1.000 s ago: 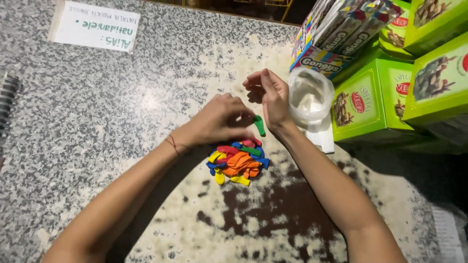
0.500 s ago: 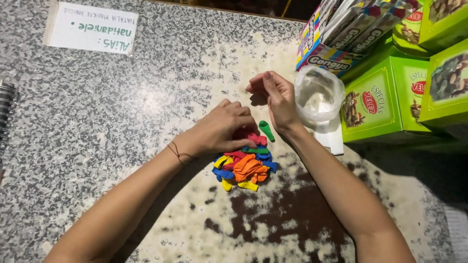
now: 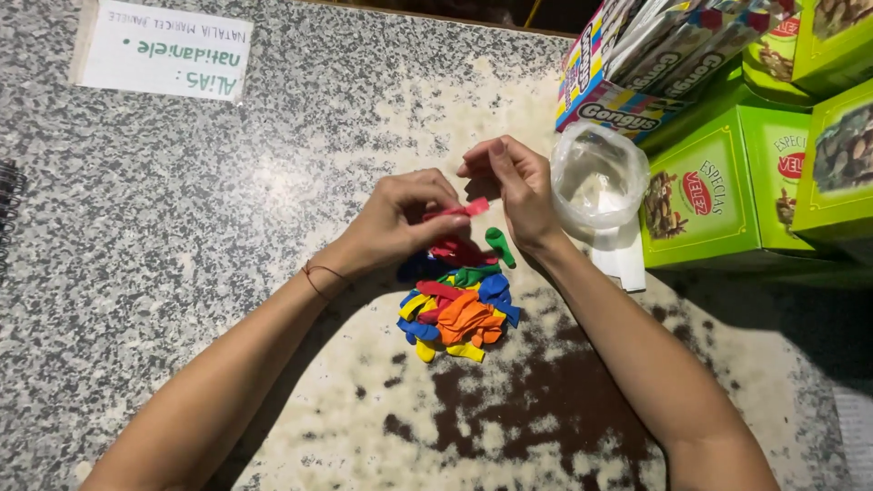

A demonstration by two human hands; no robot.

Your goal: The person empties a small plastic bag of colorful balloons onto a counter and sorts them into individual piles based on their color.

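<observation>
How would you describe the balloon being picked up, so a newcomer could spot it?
On the granite counter lies a pile of balloons. Just above it, the left hand pinches a red balloon. It alone is lifted off the pile.

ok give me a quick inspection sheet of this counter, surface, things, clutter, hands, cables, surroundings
surface: speckled granite counter, worn pale and brown in the middle.
job's things: red balloon pinched above a pile of uninflated balloons; one green balloon at the pile's edge.
clutter: clear plastic bag, open, beside the right wrist; white paper note top left.
grippers: left hand holds the red balloon; right hand raised beside it, fingertips together, holding nothing that I can see.
cables: nothing seen.
surroundings: green boxes and a colourful carton at right.
</observation>
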